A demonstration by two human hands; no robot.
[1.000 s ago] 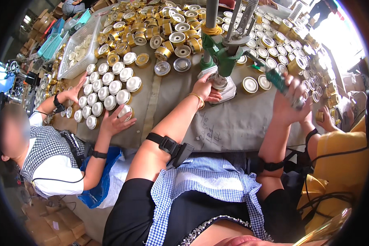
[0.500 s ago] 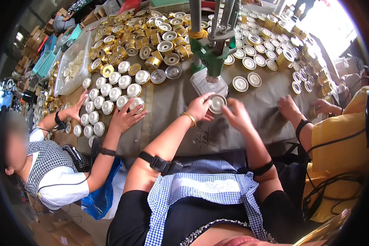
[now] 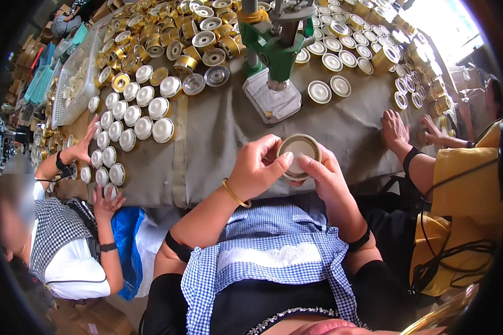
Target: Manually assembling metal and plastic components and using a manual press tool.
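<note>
Between my hands is a round cap (image 3: 299,144) with a pale flat face and a thin rim, held up over the table's near edge and tilted toward me. My left hand (image 3: 258,168) grips its left side, thumb on the face. From the right, my right hand (image 3: 325,172) closes on it too, its thumb also on the face. Fingers behind the cap are partly hidden. Beyond my hands stands a green hand press (image 3: 288,60) on a pale metal base (image 3: 271,100). Two white-faced discs (image 3: 319,92) lie right of that base.
White-topped caps (image 3: 163,130) stand at left, near a co-worker's hands (image 3: 107,205). Gold metal cups (image 3: 191,58) are heaped behind them, beside a white basket (image 3: 89,103). More white-faced discs (image 3: 347,58) cover the back right. Another co-worker's hand (image 3: 395,129) rests on the table at right.
Both hands have drawn the cap away from the press toward me, and my right hand has closed on it. The left co-worker's nearer hand has moved off the white-topped caps toward the table edge.
</note>
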